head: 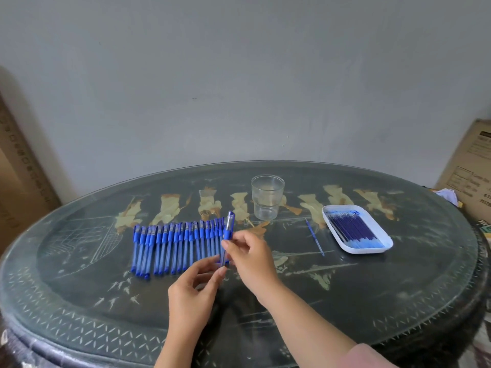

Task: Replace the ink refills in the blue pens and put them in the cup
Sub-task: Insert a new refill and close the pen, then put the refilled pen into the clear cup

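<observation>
We hold one blue pen (229,229) above the desk (372,288), by the right end of the row of pens (172,248), its long axis pointing away from us, cap end far. Our right hand (249,256) pinches its middle with the fingers and our left hand (196,285) clamps fingers on its near end; the cup (267,200) stands beyond, nearer the right hand

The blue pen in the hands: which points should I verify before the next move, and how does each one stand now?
1. Blue capped pen gripped by right hand and left hand: ok.
2. Cap off for opening: not ok, it is on.
3. Refill inside is new: cannot tell.
4. Clear plastic cup upright, empty: ok.
5. White tray holds blue refills: ok.
</observation>
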Tool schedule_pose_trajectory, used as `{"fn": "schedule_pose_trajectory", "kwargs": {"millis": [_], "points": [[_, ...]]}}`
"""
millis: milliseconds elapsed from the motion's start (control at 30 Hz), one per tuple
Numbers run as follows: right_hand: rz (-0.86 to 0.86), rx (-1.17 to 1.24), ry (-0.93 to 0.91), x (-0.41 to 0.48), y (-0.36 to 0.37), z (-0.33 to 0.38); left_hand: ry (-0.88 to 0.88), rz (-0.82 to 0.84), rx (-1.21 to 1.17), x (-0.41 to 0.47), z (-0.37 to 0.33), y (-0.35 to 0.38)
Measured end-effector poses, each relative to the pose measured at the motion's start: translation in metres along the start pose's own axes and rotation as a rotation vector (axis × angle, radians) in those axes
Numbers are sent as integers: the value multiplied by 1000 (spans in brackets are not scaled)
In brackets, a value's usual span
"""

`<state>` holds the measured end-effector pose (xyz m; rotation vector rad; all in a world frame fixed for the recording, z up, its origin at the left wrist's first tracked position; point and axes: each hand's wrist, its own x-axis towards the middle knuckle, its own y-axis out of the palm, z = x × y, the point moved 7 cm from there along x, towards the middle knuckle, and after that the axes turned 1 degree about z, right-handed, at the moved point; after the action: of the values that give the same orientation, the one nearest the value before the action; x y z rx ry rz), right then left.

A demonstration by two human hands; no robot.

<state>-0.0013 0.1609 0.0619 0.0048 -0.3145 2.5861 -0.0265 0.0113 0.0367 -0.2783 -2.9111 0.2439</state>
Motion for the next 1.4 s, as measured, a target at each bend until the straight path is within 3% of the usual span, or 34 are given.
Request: {"fn": "schedule_pose_trajectory", "kwargs": {"millis": [167, 333, 433, 1033, 1233, 1400], "points": [[-139, 44, -74, 13, -46, 21, -4, -112, -38, -1, 3, -9], [-468, 68, -203, 63, -121, 57, -12, -125, -72, 2, 8, -10], [-559, 9, -221, 92, -141, 61, -21, -134, -96, 4, 13, -10], [-288, -595, -56, 141, -118, 22, -44, -130, -230, 11, 19, -8], [-260, -547, -16, 139, -118, 17, -40, -133, -257, 10, 16, -8], [-437, -404, -31, 110, -119, 24, -67, -134, -269, 9, 15, -8]]}}
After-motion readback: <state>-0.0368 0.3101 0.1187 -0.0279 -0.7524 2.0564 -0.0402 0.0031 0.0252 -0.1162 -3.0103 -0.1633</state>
